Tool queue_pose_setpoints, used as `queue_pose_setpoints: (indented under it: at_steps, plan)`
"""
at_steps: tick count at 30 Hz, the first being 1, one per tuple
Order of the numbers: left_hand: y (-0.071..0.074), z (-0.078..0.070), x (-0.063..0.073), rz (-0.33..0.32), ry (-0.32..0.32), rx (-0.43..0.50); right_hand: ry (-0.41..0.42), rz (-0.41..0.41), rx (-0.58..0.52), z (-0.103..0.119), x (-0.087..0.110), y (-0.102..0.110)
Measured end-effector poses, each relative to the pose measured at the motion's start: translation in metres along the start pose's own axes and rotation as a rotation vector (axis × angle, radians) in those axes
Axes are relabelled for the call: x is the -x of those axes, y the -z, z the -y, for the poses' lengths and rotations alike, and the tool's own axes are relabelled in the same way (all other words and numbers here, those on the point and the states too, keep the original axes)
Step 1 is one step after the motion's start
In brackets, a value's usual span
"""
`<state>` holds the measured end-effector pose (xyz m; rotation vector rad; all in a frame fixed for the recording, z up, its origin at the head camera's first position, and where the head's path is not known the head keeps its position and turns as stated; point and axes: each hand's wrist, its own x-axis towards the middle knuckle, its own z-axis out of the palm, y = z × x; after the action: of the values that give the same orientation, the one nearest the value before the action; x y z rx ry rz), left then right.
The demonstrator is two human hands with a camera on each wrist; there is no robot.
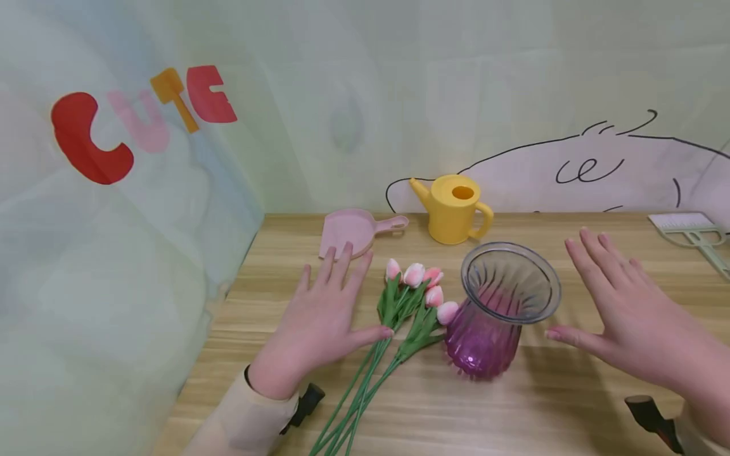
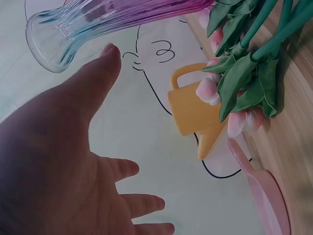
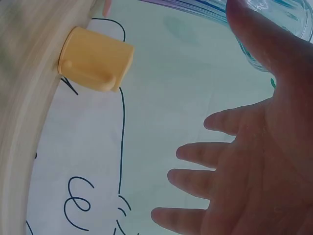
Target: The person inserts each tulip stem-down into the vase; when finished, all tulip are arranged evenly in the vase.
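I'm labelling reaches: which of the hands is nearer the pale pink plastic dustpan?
Left. The left hand is just in front of the dustpan; the right hand is well to its right.

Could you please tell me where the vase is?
In the head view, the vase is right of centre, between the tulips and the right hand.

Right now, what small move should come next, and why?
Probably the left hand should grasp the tulips: it holds nothing and is the nearer hand to them, while they lie on the table beside the upright glass vase.
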<state>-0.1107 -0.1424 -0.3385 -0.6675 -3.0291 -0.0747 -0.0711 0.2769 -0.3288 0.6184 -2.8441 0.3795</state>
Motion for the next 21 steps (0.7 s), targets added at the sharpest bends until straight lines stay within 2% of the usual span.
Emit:
queue_pose_setpoints:
  at_steps: [6, 12, 16, 21]
  plan:
    - [-0.001, 0.002, -0.001, -0.01, -0.001, 0.015, 0.053, 0.014, -0.054, 0.0, -0.001, -0.003]
    - [-0.002, 0.003, -0.003, -0.017, -0.01, 0.021, 0.03, 0.067, -0.223, 0.005, -0.006, -0.012]
    - [-0.007, 0.004, -0.003, -0.002, -0.016, 0.006, 0.094, 0.081, -0.327, 0.009, -0.014, -0.023]
    - [-0.016, 0.009, 0.003, 0.004, -0.014, -0.007, 0.191, 0.064, -0.426, 0.018, -0.021, -0.034]
